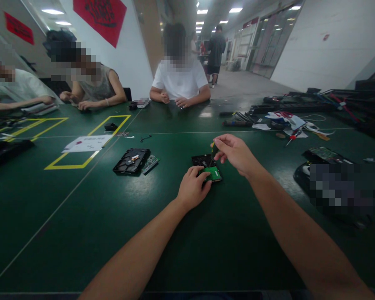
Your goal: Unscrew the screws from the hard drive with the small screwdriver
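A hard drive lies on the green table in front of me, its green circuit board facing up and its black casing beyond. My left hand grips its near left side, with fingertips over the board. Above it, my right hand is closed around the handle of a small yellow-and-black screwdriver. The screwdriver stands nearly upright, its shaft pointing down at the drive beside my left fingertips. Whether the tip sits in a screw is too small to tell.
Another hard drive lies left, with a loose circuit board against it. Paper lies by yellow tape. At right are a red-handled screwdriver, cables, another circuit board and a dark blurred object. Several people sit across the table.
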`<state>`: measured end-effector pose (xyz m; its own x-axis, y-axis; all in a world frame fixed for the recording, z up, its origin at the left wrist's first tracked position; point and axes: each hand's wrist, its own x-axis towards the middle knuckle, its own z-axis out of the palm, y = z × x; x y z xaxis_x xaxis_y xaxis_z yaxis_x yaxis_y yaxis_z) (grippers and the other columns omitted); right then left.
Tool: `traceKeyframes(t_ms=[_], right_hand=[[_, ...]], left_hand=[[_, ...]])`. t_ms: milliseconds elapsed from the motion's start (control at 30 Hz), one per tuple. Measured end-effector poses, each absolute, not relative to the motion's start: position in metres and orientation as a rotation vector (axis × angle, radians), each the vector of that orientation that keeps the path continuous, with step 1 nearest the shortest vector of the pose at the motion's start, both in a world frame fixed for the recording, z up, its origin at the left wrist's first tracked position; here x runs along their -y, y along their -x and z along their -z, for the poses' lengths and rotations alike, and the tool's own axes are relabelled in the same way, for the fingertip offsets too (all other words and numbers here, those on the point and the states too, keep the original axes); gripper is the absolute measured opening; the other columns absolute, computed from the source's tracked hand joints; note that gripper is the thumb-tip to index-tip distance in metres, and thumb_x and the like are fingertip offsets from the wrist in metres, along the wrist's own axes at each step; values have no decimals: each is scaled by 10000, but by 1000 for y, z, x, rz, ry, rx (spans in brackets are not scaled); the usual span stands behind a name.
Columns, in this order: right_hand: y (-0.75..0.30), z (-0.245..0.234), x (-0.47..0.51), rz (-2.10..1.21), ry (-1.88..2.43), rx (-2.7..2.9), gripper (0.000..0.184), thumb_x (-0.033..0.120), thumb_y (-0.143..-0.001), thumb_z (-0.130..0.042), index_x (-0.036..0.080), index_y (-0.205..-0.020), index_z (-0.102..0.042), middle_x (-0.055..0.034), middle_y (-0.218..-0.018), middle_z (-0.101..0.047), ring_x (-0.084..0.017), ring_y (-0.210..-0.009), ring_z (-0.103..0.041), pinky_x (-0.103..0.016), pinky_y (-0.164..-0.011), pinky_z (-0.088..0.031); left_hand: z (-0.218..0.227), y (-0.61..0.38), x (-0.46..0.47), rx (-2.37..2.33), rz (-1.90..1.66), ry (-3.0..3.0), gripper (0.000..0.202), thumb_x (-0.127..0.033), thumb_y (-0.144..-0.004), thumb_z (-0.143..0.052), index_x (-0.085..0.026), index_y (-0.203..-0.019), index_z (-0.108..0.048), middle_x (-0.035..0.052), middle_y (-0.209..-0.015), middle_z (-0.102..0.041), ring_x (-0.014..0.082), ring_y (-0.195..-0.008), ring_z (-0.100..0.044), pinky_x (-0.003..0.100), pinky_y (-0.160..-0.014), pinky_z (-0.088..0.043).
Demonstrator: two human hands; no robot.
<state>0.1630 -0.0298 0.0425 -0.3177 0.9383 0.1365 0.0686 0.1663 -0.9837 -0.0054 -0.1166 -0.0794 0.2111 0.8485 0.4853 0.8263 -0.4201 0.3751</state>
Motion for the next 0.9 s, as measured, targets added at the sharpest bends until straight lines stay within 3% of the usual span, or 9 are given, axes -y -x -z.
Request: traceKeyframes(t_ms=[100, 233, 400, 567, 700, 900], right_hand=[[-162, -45, 30, -1369, 986, 1520, 107, 238, -1046, -600, 181, -1065, -688, -72, -1035, -738, -113, -600, -729, -203, -480, -556], [-161, -45, 29, -1404, 986, 1442, 138, 260, -1050, -604, 173, -1028, -709, -60, -921, -732, -142, -658, -763, -239, -606, -635], [-163, -42, 31, -1302, 963, 1577, 209, 382, -977, -738, 174, -992, -729, -31, -831, -706, -109, -595, -691, -189, -499, -550], [-162, -43, 35, -1186, 1038, 1621, 370, 443, -842, -876, 190, -934, -621, -13, -796, -687, -92, -516, -591, -193, -388, -432], [-162, -43, 35, -1188, 997, 1650, 355, 462, -869, -842, 198, -948, -617, -20, -832, -695, -101, -535, -609, -202, -402, -438], [-165, -39, 29, -1154, 994, 1632, 232, 420, -975, -695, 201, -1042, -727, -16, -857, -680, -86, -548, -583, -193, -421, -410]], left_hand=[[80, 5, 116, -1675, -1002, -2413, 317, -341, -1012, -641, -232, -1300, -715, 142, -1371, -617, 338, -1325, -546, 554, -1095, -534], [80, 6, 116, -1682, -996, -2411, 316, -344, -1010, -643, -231, -1295, -717, 143, -1364, -617, 339, -1322, -548, 553, -1085, -542], [80, 6, 116, -1669, -999, -2422, 322, -335, -1009, -641, -227, -1303, -713, 144, -1360, -616, 336, -1323, -546, 544, -1094, -538], [80, 6, 115, -1670, -996, -2418, 315, -340, -1010, -639, -232, -1296, -715, 141, -1359, -614, 335, -1324, -545, 542, -1100, -534], [80, 6, 116, -1671, -986, -2422, 325, -350, -1019, -628, -214, -1301, -714, 151, -1377, -607, 341, -1334, -539, 546, -1113, -525], [79, 5, 117, -1673, -1001, -2413, 310, -336, -1019, -626, -235, -1299, -712, 139, -1378, -614, 334, -1332, -544, 547, -1108, -531]])
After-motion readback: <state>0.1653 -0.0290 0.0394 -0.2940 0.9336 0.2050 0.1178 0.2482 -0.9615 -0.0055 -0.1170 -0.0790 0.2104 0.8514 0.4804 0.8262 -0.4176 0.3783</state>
